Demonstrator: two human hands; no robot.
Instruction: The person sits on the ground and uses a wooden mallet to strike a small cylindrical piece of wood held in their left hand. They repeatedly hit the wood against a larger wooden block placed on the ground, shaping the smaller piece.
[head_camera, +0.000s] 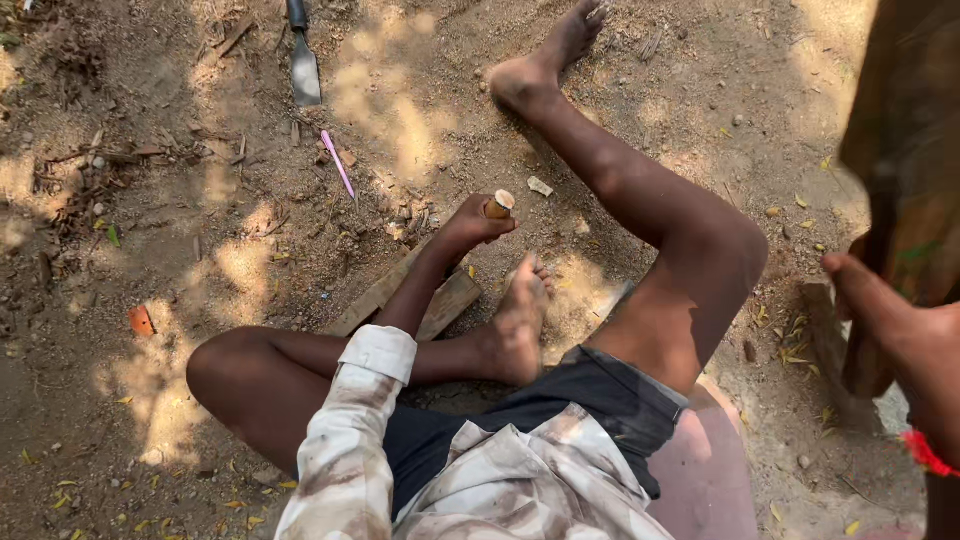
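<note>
Wooden peg (499, 205), short and round with a pale cut end, sits in the left hand (468, 226), roughly in the middle of the scene and a bit far from the body; the fingers are closed around its lower part so only the top pokes out, so that grip is fully wrapped on it. Right under the hand lies a flat wooden plank (415, 297) on the ground, running diagonally, with the bare foot (520, 320) of the folded leg resting just to its right. The other leg stretches out far and to the right across the dirt. Farther off, near the top of the scene, a chisel (303, 62) with a dark handle and flat metal blade lies on the soil, and just near of it a thin pink stick (338, 164). A small orange scrap (141, 320) lies way off to the left. The right hand (875, 300) is out at the right edge, fingers stretched toward a brownish upright piece (905, 150) there; can't tell if that grip actually has hold of anything, it's half cut off. A red band (925, 452) shows at that wrist. Ground (180, 220) is bare sandy dirt with dry leaves, twigs and pebbles, dappled with sun and shade, outdoors. The person sits on a reddish slab (705, 475).
</note>
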